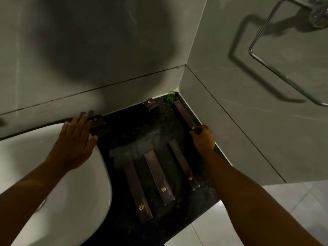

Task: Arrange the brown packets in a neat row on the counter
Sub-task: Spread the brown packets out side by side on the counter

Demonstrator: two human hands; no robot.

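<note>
Three long brown packets lie side by side on the dark counter (124, 139): a left one (137, 192), a middle one (158, 176) and a right one (183, 164). A fourth long packet (184, 113) lies along the right wall, and my right hand (203, 137) grips its near end. Two small brown packets sit at the back: one (150, 104) near the corner, one (98, 121) by the basin. My left hand (78, 139) lies flat with fingers spread, its fingertips touching that small packet.
A white basin (53, 183) fills the left side, under my left arm. Tiled walls close the counter at the back and right. A small green object (171, 96) sits in the corner. A chrome towel ring (276, 50) hangs on the right wall.
</note>
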